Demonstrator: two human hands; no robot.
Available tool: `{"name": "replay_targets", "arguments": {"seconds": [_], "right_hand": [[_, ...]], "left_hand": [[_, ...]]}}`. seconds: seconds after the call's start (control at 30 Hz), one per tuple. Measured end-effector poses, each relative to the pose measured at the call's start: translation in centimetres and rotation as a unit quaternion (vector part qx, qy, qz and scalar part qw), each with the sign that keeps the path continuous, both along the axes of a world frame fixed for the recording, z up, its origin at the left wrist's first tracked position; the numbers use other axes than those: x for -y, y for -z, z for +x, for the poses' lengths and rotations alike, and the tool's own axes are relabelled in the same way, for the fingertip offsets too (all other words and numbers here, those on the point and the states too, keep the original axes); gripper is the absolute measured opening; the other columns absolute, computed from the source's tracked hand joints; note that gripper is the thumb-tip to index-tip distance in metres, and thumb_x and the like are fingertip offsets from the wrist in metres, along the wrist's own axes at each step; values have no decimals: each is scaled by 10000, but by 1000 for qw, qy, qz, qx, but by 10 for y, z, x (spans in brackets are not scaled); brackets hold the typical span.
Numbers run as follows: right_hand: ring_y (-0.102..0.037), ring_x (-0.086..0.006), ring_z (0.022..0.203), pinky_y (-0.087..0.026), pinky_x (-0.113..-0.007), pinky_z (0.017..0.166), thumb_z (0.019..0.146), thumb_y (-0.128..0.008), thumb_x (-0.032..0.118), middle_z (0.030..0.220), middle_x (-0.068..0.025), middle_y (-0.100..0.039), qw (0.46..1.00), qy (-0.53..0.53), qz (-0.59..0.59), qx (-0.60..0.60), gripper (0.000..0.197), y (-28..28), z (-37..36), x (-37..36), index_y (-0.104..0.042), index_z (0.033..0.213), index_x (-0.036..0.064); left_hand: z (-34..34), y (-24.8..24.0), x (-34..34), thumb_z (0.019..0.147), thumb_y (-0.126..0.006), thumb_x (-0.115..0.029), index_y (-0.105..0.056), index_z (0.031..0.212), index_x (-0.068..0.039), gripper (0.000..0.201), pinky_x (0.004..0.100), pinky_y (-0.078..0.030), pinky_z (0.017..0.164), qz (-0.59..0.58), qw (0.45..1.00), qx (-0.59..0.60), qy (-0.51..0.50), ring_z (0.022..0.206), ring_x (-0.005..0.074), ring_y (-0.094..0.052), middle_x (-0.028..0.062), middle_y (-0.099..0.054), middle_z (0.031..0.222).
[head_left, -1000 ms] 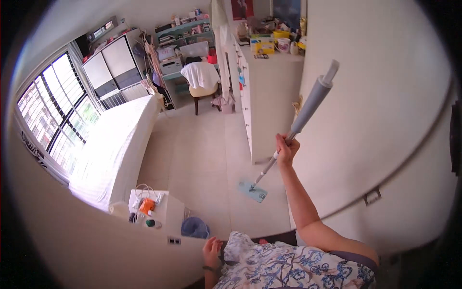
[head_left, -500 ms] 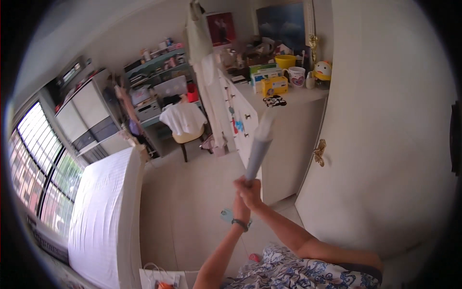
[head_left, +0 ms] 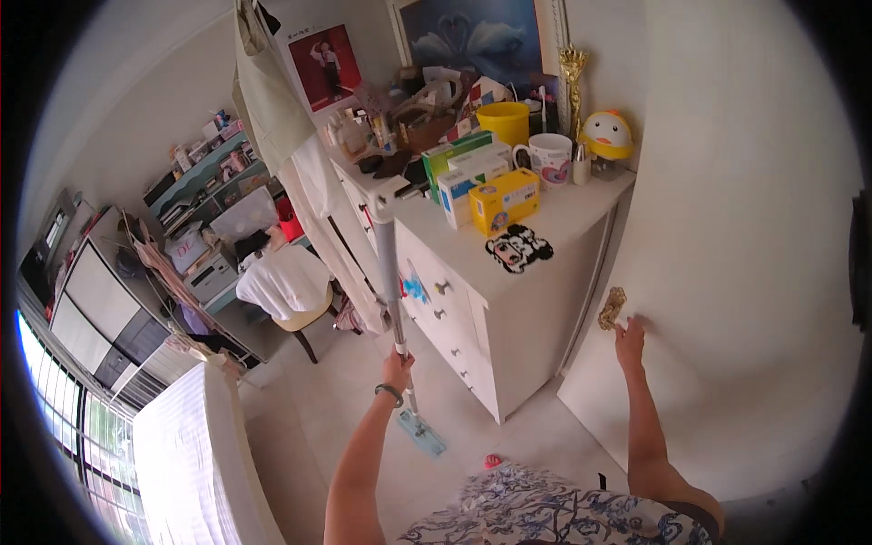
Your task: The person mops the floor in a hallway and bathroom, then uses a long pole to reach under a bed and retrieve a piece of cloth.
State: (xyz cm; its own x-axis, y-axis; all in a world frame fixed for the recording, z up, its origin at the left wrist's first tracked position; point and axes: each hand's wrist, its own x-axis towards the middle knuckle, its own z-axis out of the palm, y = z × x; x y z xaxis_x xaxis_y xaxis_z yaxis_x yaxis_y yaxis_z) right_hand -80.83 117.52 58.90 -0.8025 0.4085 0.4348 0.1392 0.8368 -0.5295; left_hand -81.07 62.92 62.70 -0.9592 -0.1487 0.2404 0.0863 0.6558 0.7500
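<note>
My left hand (head_left: 397, 371) is closed around the pole of a flat mop. The mop's thick grey grip (head_left: 386, 254) rises above the hand, and its pale blue flat head (head_left: 421, 434) rests on the floor below. On my left wrist is a dark green bangle (head_left: 389, 394). My right hand (head_left: 629, 345) reaches to the white door (head_left: 718, 227), its fingers somewhat apart at the lower end of the ornate gold door handle (head_left: 611, 307). Whether the fingers press on the handle is hard to tell.
Ahead stands a white chest of drawers (head_left: 527, 336) with boxes, a mug (head_left: 549, 160) and a yellow pot on top. Clothes (head_left: 282, 118) hang beside it. A chair (head_left: 304, 318) stands farther back, and a white mattress (head_left: 191, 445) lies to the left.
My hands, both on the mop's pole before, have come apart. The right moved to the door handle; the left kept the mop, now more upright. The view shifted closer to the chest.
</note>
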Motion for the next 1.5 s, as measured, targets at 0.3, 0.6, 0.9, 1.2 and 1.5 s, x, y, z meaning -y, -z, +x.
{"name": "replay_targets", "arguments": {"seconds": [0.3, 0.6, 0.9, 1.2, 1.5], "right_hand": [[-504, -348, 895, -437, -455, 734, 770, -615, 240, 962, -191, -510, 993, 92, 10, 76, 405, 8, -12, 43, -501, 1091, 22], [-515, -316, 817, -441, -438, 652, 717, -650, 202, 839, -128, -529, 982, 183, 26, 36, 236, 5, 13, 85, -572, 885, 57], [-519, -297, 765, -415, -386, 677, 678, -652, 55, 781, -101, -544, 981, 176, 55, -58, 120, -7, 122, 199, -568, 763, 59], [-227, -281, 1287, -208, -367, 1032, 938, -352, 296, 1393, -128, -260, 830, 448, -327, -49, 482, 39, 259, 327, -271, 1347, 54], [-235, -189, 1284, -58, -507, 1010, 832, -342, 561, 1394, -39, -283, 457, 477, -657, -363, 655, 215, 365, 396, -266, 1337, 152]], "left_hand": [[-112, 37, 39, 724, -608, -56, -488, 838, -29, 168, 327, -435, 605, 25, 998, 47, 39, 619, 218, -533, 79, -545, 666], [-177, 90, 48, 785, -591, -138, -476, 984, -21, 258, 399, -457, 665, -21, 992, 82, 91, 747, 330, -598, 162, -615, 769], [-218, 120, 66, 801, -582, -220, -468, 997, -8, 310, 438, -447, 710, -42, 969, 127, 206, 836, 383, -573, 191, -610, 856], [-230, 147, 118, 667, -737, -141, -208, 1312, 55, 857, 335, -443, 809, 91, 956, 98, 262, 1000, 265, -510, 190, -440, 1179], [-189, 182, 146, 710, -693, -211, -141, 1353, -44, 863, 374, -443, 844, -111, 908, 249, 319, 994, 319, -541, 250, -494, 1140]]}}
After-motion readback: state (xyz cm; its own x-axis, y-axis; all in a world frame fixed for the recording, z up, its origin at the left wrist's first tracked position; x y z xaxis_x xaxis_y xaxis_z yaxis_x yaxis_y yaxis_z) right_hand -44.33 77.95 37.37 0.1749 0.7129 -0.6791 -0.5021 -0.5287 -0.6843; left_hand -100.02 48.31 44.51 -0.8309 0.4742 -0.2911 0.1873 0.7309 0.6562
